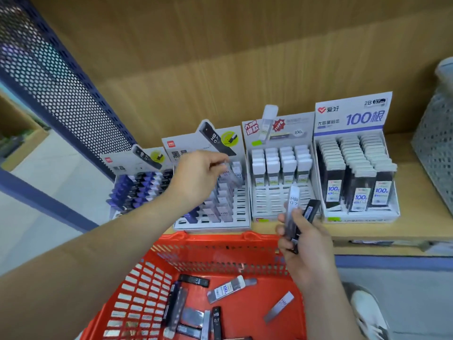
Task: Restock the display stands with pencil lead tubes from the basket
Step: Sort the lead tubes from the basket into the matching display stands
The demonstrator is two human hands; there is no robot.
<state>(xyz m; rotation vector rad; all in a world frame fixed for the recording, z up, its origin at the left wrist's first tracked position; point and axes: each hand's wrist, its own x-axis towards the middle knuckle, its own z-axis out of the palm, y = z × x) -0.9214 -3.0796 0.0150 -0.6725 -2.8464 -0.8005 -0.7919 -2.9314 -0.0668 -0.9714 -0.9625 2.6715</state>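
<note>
Several display stands line the wooden shelf. My left hand [196,175] reaches over the second stand [241,207] and pinches a clear lead tube [230,174] above its back slots. My right hand [302,235] is above the red basket [137,290] and grips a small bunch of tubes [297,214], one clear marked HB 0.7 and others black. Several loose tubes [225,292], black, grey and clear, lie on the basket's floor. The second stand has open slots on its right column.
The leftmost stand [139,190] holds purple and black tubes. A third stand [279,192] has white-capped tubes at the back, and the right stand [358,182] is packed full. A blue perforated panel [56,77] rises at left; a mesh container [436,148] stands at right.
</note>
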